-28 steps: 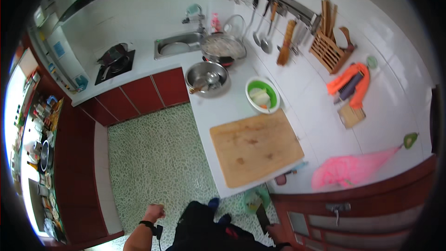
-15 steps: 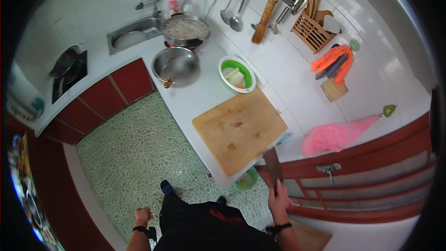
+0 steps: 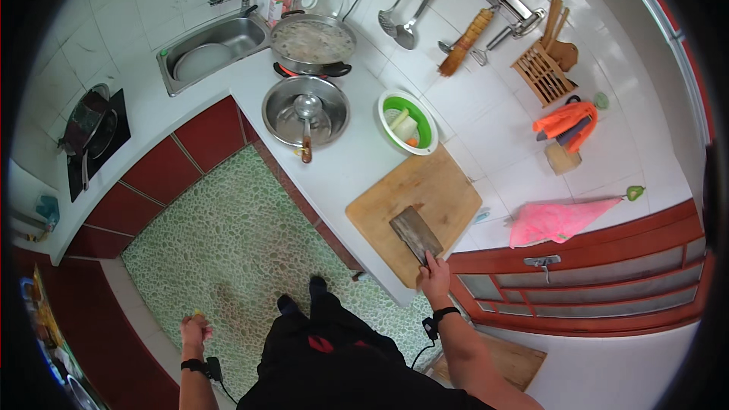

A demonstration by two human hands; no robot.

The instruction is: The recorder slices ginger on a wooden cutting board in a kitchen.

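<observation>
Head view, only one. Your right hand (image 3: 435, 282): fingers wrapped round the handle end of a cleaver (image 3: 416, 234), firm grip. Blade lies over the near part of the wooden cutting board (image 3: 383, 196), broad face up, pointing away from you and a bit left; can't tell if it touches the wood. Board sits on the white counter (image 3: 310, 186), near its end.

Your left hand (image 3: 196, 330): low and left, out over the green patterned floor (image 3: 220, 220), well apart from the counter. Fingers curled, small yellow bit showing at the top; too small to name, and can't tell whether you're gripping it.

Just beyond your board: green-and-white basket (image 3: 427, 130), pale vegetable pieces (image 3: 405, 124) and an orange piece (image 3: 412, 141) inside. Farther along, steel bowl (image 3: 275, 120) with a ladle (image 3: 307, 108) in it, handle over the rim toward you. Behind that, wide two-handled pan (image 3: 313, 39), pale contents. Sink (image 3: 168, 80) left of the pan. Pink cloth (image 3: 558, 222) hangs on the wall, right of your board.
</observation>
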